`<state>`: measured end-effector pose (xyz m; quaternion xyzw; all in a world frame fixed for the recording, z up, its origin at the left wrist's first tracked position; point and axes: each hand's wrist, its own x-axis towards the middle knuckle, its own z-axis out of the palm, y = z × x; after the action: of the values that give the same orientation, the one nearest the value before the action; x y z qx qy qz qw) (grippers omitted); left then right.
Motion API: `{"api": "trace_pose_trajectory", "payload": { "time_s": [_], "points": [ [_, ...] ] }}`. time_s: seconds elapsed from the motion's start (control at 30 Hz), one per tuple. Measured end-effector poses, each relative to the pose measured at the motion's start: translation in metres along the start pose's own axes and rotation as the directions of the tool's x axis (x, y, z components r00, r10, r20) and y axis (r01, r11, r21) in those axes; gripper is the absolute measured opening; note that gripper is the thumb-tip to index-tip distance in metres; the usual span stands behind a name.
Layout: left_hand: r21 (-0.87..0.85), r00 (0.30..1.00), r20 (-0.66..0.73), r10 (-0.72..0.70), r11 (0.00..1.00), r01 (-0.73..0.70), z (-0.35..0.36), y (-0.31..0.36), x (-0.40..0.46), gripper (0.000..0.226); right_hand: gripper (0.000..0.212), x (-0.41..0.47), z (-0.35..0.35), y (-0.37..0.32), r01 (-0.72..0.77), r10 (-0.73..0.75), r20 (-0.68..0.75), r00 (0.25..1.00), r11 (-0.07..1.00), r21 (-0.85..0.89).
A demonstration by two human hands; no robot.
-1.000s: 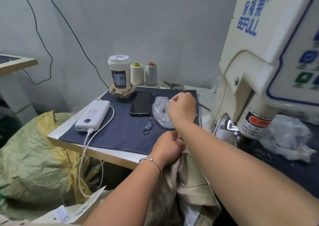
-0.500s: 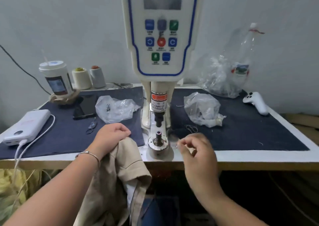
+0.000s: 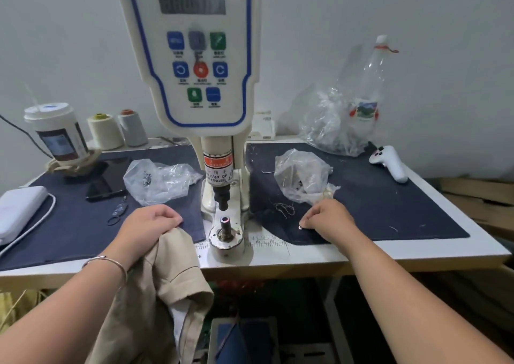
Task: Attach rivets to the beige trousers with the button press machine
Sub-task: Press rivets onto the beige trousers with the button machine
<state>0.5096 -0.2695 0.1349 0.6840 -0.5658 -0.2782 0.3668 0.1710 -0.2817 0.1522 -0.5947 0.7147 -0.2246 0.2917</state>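
Left hand (image 3: 147, 226) grips the beige trousers (image 3: 164, 288) at the tabletop (image 3: 417, 251) front edge, cloth hanging long-axis down off it. Right hand (image 3: 329, 219) pinches a small rivet (image 3: 300, 227) on the dark mat (image 3: 389, 205), open room around it. Between them stands the button press machine (image 3: 225, 224), post upright; beyond, plastic bags (image 3: 303, 177).

Both forearms are bare, with no sleeve in sight on either arm. A thin silver bangle (image 3: 107, 263) circles the wrist just behind the left grip (image 3: 147, 224); it is a plain, narrow metal band with a bright sheen. The wrist behind the right grip (image 3: 329, 219) carries nothing. No rings or gloves show on the fingers that can be seen.
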Motion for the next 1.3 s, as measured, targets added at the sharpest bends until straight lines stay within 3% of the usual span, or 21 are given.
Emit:
{"api": "trace_pose_trajectory", "payload": {
  "time_s": [0.1, 0.2, 0.47, 0.57, 0.7, 0.77, 0.93, 1.3],
  "points": [
    [-0.006, 1.0, 0.0, 0.008, 1.0, -0.008, 0.0, 0.0, 0.0, 0.016, 0.028, -0.004, 0.003, 0.006, 0.077, -0.077, -0.086, 0.993, 0.997, -0.01],
    [0.004, 1.0, 0.002, 0.009, 1.0, -0.009, 0.0, 0.0, 0.0, 0.016, 0.019, -0.01, 0.008, 0.014, 0.194, -0.197, -0.165, 0.966, 0.98, -0.035],
    [-0.033, 0.999, -0.008, -0.039, 0.999, 0.039, 0.0, 0.001, -0.001, 0.014, 0.017, -0.012, 0.01, 0.014, 0.233, -0.243, -0.165, 0.956, 0.969, -0.078],
    [-0.031, 0.999, -0.022, -0.044, 0.999, 0.044, 0.001, 0.002, -0.002, 0.013, 0.015, -0.014, 0.014, 0.007, 0.283, -0.26, -0.203, 0.944, 0.955, 0.093],
    [-0.01, 0.999, -0.026, -0.042, 0.999, 0.042, 0.002, 0.005, -0.002, 0.011, 0.029, -0.032, 0.031, -0.033, 0.444, -0.393, -0.226, 0.891, 0.857, 0.262],
    [-0.003, 0.999, -0.026, -0.044, 0.999, 0.044, 0.002, 0.005, -0.002, 0.011, 0.021, -0.039, 0.043, -0.051, 0.495, -0.448, -0.21, 0.869, 0.797, 0.347],
    [-0.017, 0.999, -0.026, -0.042, 0.999, 0.042, 0.001, 0.005, -0.003, 0.012, 0.003, -0.044, 0.056, -0.073, 0.493, -0.483, -0.141, 0.864, 0.758, 0.427],
    [-0.014, 0.999, -0.023, -0.036, 0.999, 0.036, 0.002, 0.006, -0.003, 0.014, 0.014, -0.043, 0.061, -0.079, 0.514, -0.501, -0.132, 0.856, 0.791, 0.332]
  ]
}}
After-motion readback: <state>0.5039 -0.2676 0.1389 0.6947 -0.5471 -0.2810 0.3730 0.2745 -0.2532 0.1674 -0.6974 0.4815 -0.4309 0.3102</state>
